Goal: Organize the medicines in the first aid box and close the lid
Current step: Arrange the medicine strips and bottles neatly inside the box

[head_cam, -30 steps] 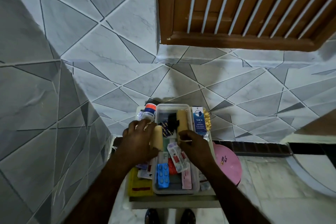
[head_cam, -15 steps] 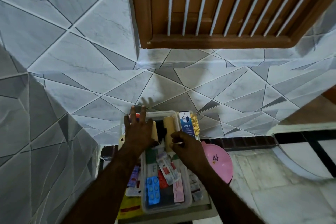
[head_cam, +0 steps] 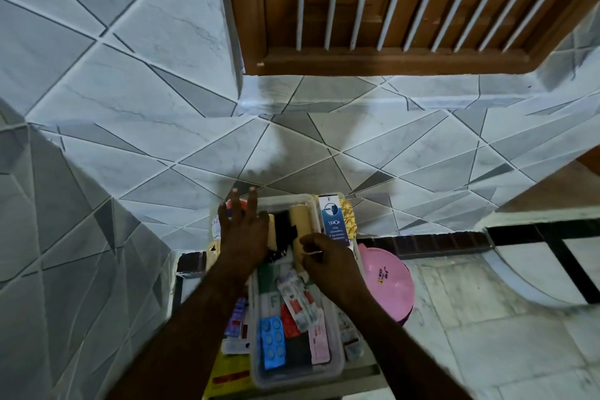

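A clear plastic first aid box (head_cam: 337,364) sits on a small stand below me. Inside lie a blue blister pack (head_cam: 272,346), a pink strip (head_cam: 319,344), a silver-and-red strip (head_cam: 297,299) and a beige bandage roll (head_cam: 300,221) beside a black item (head_cam: 282,227). My left hand (head_cam: 242,230) lies flat with fingers spread over the box's far left part, covering a second beige roll (head_cam: 272,234). My right hand (head_cam: 331,263) is curled at the near end of the beige bandage roll. A white-and-blue carton (head_cam: 334,221) lies along the box's right side.
A pink plastic bowl (head_cam: 386,282) is just right of the box. A gold blister strip (head_cam: 348,217) lies by the carton. Purple strips (head_cam: 237,318) and a yellow packet (head_cam: 227,373) lie left of the box. A red-capped bottle (head_cam: 238,204) shows under my left fingertips. Tiled walls stand close behind and left.
My left hand has slid toward the far left corner and spread its fingers over the bottle. My right hand has stayed curled at the bandage roll. The view has tilted upward.
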`<action>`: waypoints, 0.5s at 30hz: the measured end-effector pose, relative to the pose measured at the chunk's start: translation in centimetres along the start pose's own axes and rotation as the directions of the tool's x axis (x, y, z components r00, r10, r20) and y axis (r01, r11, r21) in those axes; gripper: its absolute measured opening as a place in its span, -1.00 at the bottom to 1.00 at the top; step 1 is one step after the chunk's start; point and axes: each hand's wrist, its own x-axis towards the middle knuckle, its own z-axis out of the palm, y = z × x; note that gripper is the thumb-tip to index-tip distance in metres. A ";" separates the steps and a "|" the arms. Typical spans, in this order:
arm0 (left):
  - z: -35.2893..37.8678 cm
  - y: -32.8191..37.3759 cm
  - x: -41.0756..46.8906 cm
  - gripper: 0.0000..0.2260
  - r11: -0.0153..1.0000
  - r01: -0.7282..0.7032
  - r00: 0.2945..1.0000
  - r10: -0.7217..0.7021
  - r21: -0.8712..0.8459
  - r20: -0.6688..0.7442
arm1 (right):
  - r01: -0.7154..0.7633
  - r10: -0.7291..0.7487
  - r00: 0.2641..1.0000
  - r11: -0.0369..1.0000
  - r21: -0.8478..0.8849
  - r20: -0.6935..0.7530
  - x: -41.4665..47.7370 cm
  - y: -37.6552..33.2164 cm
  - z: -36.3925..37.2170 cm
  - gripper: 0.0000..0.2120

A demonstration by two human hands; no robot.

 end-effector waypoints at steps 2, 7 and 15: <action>0.0 -0.1 -0.2 -0.24 0.998 -0.005 1.000 0.005 -0.063 -0.007 | -0.005 0.005 1.000 1.000 0.002 0.006 0.2 0.0 0.1 -0.77; -0.4 -0.2 -1.1 -0.35 0.947 0.010 0.999 -0.026 -0.320 -0.045 | -0.013 0.013 1.000 1.000 -0.012 -0.006 0.5 0.3 0.0 -0.71; -1.1 -3.7 -4.9 -0.47 0.686 0.082 0.975 -0.204 -0.723 -0.083 | -0.013 0.017 0.997 0.998 0.055 -0.072 1.2 1.2 -1.1 -0.77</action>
